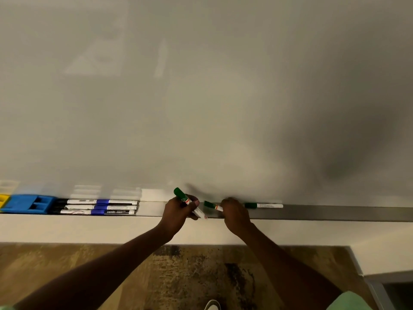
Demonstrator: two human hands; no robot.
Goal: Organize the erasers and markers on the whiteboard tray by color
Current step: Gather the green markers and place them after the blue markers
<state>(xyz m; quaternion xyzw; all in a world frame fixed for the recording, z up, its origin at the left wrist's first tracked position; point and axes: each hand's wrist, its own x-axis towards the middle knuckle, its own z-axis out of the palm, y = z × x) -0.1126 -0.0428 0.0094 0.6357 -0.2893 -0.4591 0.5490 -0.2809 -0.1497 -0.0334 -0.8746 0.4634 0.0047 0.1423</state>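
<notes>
My left hand (178, 212) grips a green-capped marker (182, 195), tilted with its cap up against the whiteboard. My right hand (234, 214) closes on a second green marker (212, 205) lying in the whiteboard tray (335, 212); its cap pokes out to the left. A third green marker (263, 205) lies flat in the tray just right of that hand. Far left, three blue-banded markers (98, 206) lie stacked side by side. Left of them sit a blue eraser (29, 204) and a yellow eraser (4, 200) at the frame edge.
The whiteboard (201, 97) fills the upper view, with a white wall strip below the tray. A patterned floor (190, 276) lies beneath, and a shoe tip (212, 305) shows at the bottom. The tray stretches bare to the right of the third green marker.
</notes>
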